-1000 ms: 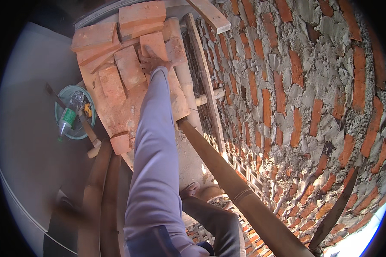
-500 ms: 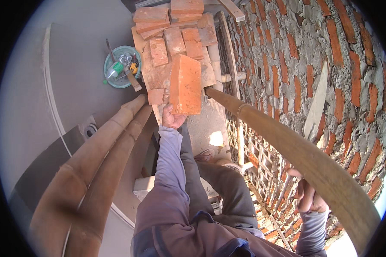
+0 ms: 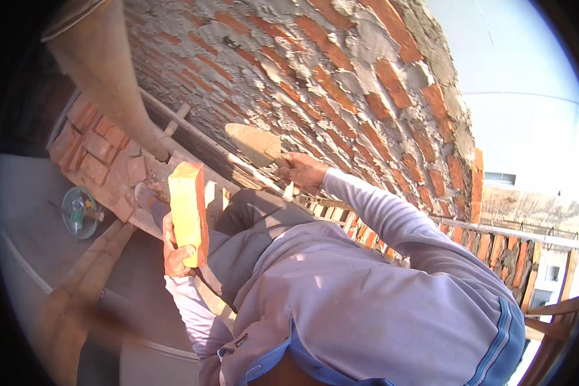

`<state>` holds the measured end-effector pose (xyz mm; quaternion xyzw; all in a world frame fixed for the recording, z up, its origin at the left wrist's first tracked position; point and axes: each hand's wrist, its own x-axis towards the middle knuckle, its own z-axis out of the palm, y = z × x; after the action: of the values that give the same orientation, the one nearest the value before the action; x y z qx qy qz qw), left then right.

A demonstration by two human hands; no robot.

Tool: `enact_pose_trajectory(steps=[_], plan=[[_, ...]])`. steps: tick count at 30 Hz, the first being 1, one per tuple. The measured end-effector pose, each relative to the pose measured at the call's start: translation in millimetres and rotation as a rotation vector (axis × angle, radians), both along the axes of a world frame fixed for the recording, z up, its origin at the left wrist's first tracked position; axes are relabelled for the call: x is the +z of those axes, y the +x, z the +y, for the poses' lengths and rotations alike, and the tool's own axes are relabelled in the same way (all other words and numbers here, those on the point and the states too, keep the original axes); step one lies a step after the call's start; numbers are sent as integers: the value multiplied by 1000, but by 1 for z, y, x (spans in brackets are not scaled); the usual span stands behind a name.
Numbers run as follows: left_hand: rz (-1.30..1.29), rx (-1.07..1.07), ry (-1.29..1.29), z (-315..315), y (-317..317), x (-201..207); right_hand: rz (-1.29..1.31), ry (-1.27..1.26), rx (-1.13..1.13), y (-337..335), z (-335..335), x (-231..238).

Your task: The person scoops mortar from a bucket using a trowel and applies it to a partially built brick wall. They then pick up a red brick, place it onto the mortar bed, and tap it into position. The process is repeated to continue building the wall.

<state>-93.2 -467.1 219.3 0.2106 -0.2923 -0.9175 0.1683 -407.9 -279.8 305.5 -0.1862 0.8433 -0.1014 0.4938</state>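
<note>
An orange brick stands on end in my left hand, whose fingers and thumb wrap round its lower part. The brick is held up in front of my bent leg, off the plank. My right hand is closed round the handle of a trowel. Its flat, mortar-coloured blade points left, close in front of the brick wall; I cannot tell whether the blade touches it. Grey mortar is smeared between and over the wall's bricks.
Several loose bricks lie on a plank platform at the left. Thick bamboo poles cross the upper and lower left. A round basin with a bottle and tools stands below the platform. At the right is a lower brick wall.
My view has swung to the right along the wall. The left hand has brought its brick nearer to my body, and the right hand with the trowel is now in front of the wall.
</note>
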Motion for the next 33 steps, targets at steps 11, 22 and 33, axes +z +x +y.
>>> enact_pose_trajectory(steps=[11,22,33], plan=[[521,-650,-1218,24,-240,219,252,-280,-485,94,244,-64],[996,-535,-1932,140,-436,378,-45,-30,-1022,226,320,5],[965,-713,-1817,204,-508,397,-268,1,-1657,279,221,40]])
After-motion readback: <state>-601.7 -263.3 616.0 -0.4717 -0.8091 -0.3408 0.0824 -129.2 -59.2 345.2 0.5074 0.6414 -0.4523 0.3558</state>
